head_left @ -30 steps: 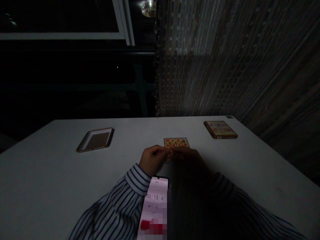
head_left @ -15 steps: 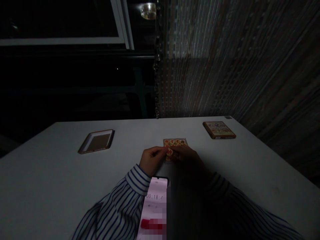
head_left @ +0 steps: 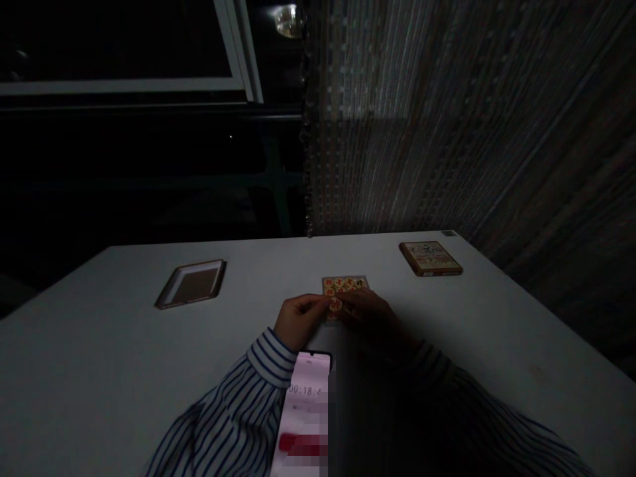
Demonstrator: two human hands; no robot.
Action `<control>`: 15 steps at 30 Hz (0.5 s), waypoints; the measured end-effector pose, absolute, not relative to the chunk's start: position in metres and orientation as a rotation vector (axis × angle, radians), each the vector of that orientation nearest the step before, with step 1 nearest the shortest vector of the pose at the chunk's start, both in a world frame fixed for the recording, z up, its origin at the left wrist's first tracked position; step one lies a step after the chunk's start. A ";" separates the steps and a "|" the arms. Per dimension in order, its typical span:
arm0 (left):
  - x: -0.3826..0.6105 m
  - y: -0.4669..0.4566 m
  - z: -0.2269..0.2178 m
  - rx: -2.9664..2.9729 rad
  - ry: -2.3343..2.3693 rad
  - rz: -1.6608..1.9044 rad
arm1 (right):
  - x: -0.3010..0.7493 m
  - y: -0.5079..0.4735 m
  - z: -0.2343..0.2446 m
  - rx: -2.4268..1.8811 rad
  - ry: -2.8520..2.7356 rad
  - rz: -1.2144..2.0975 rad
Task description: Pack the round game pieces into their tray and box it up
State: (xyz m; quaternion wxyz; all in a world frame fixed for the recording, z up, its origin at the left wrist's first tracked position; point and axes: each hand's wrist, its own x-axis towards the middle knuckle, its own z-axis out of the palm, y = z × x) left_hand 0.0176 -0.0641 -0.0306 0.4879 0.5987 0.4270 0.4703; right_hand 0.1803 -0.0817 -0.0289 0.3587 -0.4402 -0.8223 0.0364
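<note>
A round Chinese chess piece (head_left: 336, 305) with a red character is held up between my two hands. The thumb and fingers of my left hand (head_left: 303, 318) pinch its left edge. My right hand (head_left: 370, 315) is closed at its right side, in deep shadow; its fingertips appear to be on the same piece. Beneath and behind them lies a clear tray (head_left: 366, 278) of Chinese chess pieces (head_left: 340, 282), set in rows, most with red characters and one in the back right corner with a black one. My hands hide the tray's nearer part.
An open, shallow box part (head_left: 199, 281) lies on the white table (head_left: 124, 358) at left. At back right sits a box lid with a printed top (head_left: 431, 257). A lit phone (head_left: 305, 397) showing a timer lies by my left wrist. Beyond the table hangs a string curtain (head_left: 387, 132).
Both hands stay at the tray with the Chinese chess piece between them, hardly moved. The whole view has shifted slightly.
</note>
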 end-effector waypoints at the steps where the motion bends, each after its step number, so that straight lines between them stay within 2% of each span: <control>1: 0.017 -0.064 -0.032 1.468 1.039 1.145 | 0.181 -0.081 -0.029 -1.122 -2.118 0.094; 9: 0.007 -0.056 -0.050 1.837 1.262 1.114 | 0.201 -0.075 -0.031 -1.179 -1.989 0.098; 15: 0.002 -0.052 -0.059 2.133 1.254 0.991 | 0.229 -0.063 -0.041 -1.363 -1.732 0.305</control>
